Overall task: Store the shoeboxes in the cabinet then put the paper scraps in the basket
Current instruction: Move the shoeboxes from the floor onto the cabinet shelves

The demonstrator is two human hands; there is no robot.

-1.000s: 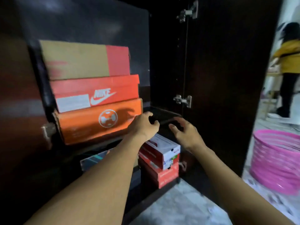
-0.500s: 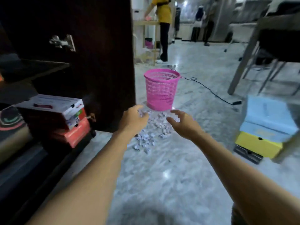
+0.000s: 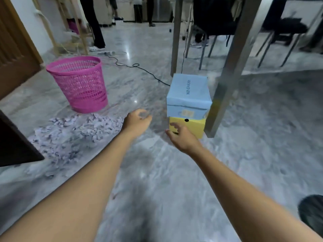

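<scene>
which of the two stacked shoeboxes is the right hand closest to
The yellow shoebox, the bottom one of the stack: the right hand reaches in front of its near face. The light blue shoebox sits on top, above the hand.

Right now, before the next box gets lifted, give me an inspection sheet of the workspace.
Surface: grey marble floor, glossy.
Job's things: blue shoebox stacked on yellow shoebox beside a table leg; paper scraps heaped on the floor in front of the upright pink basket.
Clutter: dark round object at lower right, unidentifiable.
Hands: left hand and right hand both empty, loosely open; the right one is nearest the yellow shoebox.
Cables: black cable runs across the floor behind the boxes.
Surroundings: dark cabinet corner at left, chairs, people standing far off.
</scene>
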